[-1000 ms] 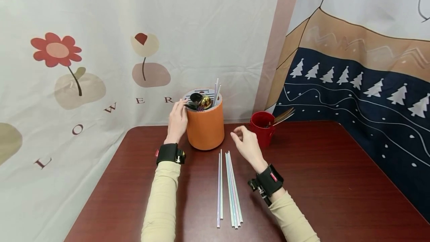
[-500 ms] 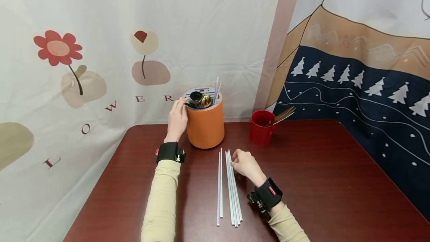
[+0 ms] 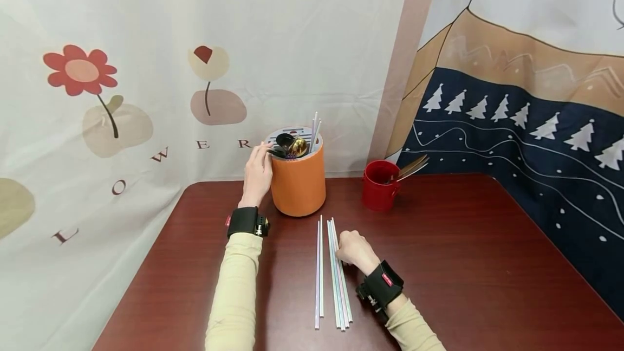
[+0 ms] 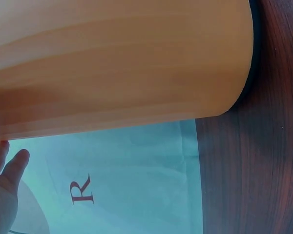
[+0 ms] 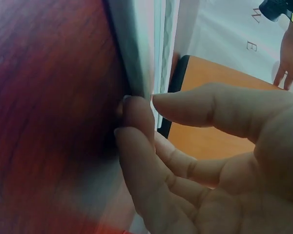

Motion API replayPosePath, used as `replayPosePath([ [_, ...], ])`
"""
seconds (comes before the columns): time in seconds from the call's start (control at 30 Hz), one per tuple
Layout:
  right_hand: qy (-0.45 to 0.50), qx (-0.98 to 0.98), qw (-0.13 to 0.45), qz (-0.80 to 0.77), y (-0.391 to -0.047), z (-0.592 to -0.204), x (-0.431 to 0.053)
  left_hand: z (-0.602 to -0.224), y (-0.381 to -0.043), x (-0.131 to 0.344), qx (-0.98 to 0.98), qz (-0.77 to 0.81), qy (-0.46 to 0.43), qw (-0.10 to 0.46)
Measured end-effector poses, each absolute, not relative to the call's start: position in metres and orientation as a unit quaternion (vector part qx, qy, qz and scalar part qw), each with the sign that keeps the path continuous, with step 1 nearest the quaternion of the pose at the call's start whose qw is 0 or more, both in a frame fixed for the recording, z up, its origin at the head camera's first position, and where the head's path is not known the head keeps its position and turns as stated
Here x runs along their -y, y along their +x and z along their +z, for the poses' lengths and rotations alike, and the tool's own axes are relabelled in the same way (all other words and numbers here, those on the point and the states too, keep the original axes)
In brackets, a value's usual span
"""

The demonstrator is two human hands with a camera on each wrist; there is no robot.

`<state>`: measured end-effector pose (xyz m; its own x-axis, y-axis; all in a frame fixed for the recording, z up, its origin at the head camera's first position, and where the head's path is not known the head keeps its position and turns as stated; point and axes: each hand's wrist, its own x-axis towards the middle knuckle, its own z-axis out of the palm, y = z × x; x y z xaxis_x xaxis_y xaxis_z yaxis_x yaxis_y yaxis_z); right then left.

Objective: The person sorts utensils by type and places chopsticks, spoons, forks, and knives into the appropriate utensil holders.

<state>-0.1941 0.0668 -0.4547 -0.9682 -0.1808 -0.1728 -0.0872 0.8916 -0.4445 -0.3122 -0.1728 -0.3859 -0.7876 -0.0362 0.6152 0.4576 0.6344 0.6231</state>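
Note:
Several pearly chopsticks (image 3: pixel 339 286) lie in a bundle on the table, pointing away from me. My right hand (image 3: pixel 357 249) is at the bundle's right side, towards its far end. In the right wrist view its thumb and fingertips pinch a chopstick (image 5: pixel 133 46), which lies along the table. Left of the bundle are two more chopsticks (image 3: pixel 319 275). My left hand (image 3: pixel 257 175) rests against the upper left side of an orange utensil holder (image 3: pixel 298 191), its fingers fairly straight at the rim. The holder contains black spoons, a gold spoon (image 3: pixel 298 148) and upright chopsticks (image 3: pixel 315 133).
A red cup (image 3: pixel 377 194) with cutlery (image 3: pixel 413 168) leaning out to the right stands at the back of the brown table (image 3: pixel 468 264). Behind the table hangs a printed cloth (image 3: pixel 331 42), and a dark tree-patterned cloth (image 3: pixel 517 156) borders the right side.
My right hand has come down from beside the red cup to the chopstick bundle, and its fingers have closed near the rightmost chopstick. The left hand stays at the orange holder.

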Motion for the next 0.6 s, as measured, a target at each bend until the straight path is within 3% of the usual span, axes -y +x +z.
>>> replayPosePath([
  [0.27, -0.053, -0.969, 0.132, -0.200, -0.1933, -0.4548, -0.0638, -0.3867, -0.3116, 0.1723, 0.851, -0.409, -0.121, 0.307],
  [0.6, -0.032, -0.975, 0.124, -0.179, -0.1916, -0.4541, -0.0597, -0.3861, -0.3101, 0.1715, 0.851, -0.408, -0.125, 0.305],
])
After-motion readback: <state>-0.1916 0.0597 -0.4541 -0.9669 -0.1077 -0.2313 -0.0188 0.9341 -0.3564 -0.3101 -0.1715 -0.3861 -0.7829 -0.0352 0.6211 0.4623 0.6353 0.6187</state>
